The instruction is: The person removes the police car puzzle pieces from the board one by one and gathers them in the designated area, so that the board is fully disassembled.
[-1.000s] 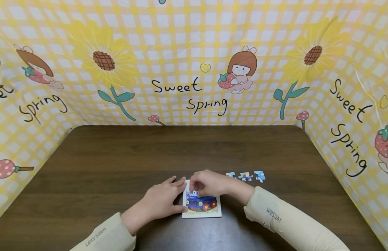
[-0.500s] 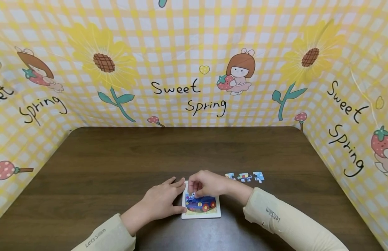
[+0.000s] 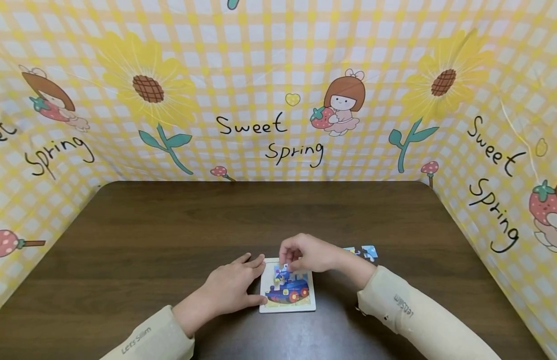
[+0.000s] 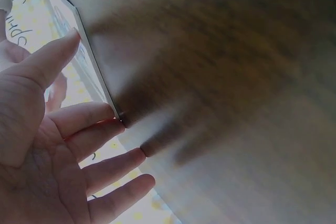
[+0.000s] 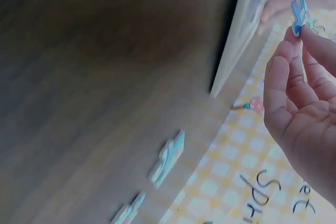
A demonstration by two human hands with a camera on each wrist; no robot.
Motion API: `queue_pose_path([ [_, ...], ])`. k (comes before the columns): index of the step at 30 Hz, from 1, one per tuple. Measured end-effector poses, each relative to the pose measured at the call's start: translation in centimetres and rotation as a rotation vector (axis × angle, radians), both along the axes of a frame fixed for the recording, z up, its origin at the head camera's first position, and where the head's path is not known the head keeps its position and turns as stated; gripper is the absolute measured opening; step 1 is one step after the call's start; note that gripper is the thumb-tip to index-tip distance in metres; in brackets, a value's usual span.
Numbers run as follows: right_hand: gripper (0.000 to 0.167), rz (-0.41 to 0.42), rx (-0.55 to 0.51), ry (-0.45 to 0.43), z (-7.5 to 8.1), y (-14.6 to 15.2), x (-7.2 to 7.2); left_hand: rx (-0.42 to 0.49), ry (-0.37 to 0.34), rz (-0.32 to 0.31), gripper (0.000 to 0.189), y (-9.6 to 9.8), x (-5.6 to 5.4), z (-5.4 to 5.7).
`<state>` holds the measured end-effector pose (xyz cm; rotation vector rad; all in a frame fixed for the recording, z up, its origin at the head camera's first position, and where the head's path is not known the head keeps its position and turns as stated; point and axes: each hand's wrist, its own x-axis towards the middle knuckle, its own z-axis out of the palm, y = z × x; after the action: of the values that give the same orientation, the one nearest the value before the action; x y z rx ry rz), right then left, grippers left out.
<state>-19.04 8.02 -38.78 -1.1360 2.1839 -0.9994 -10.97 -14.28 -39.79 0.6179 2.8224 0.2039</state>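
Note:
A white-framed jigsaw puzzle tray [image 3: 287,310] with a blue train picture lies near the table's front. Along its left side rests my left hand [image 3: 231,285], fingers spread and fairly straight. In the left wrist view, the thumb [image 4: 55,53] and forefinger touch the tray's edge. Over the tray's upper part is my right hand [image 3: 310,254]. Thumb and fingertips pinch a blue jigsaw piece [image 5: 299,14], held tilted above the picture. Part of the tray's upper right is hidden behind this hand.
Loose jigsaw pieces lie right of the tray: one with light blue [image 3: 369,252], another [image 3: 349,250] partly behind the right forearm. The brown wooden table [image 3: 215,215] is bordered by a yellow checked cloth [image 3: 260,60] at the back and sides.
The right hand has risen and shifted slightly right and away, lifting the jigsaw piece up from the picture. Its forearm now covers more of the loose pieces. The left hand stays put.

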Motion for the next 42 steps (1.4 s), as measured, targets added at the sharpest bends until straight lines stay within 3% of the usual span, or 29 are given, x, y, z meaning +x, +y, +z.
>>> queue_pose_path([
  [18, 0.005, -0.156, -0.065, -0.045, 0.8, 5.6, -0.8, -0.002, 0.018, -0.002, 0.077, -0.1, -0.1, 0.1],
  [31, 0.005, -0.174, -0.048, -0.025, -0.3, 9.5, -0.4, -0.005, 0.008, 0.000, 0.077, -0.1, 0.0, 0.1],
  [42, 0.007, -0.149, 0.003, -0.068, -1.0, 10.4, -0.1, -0.006, 0.011, -0.007, 0.078, 0.1, 0.0, -0.1],
])
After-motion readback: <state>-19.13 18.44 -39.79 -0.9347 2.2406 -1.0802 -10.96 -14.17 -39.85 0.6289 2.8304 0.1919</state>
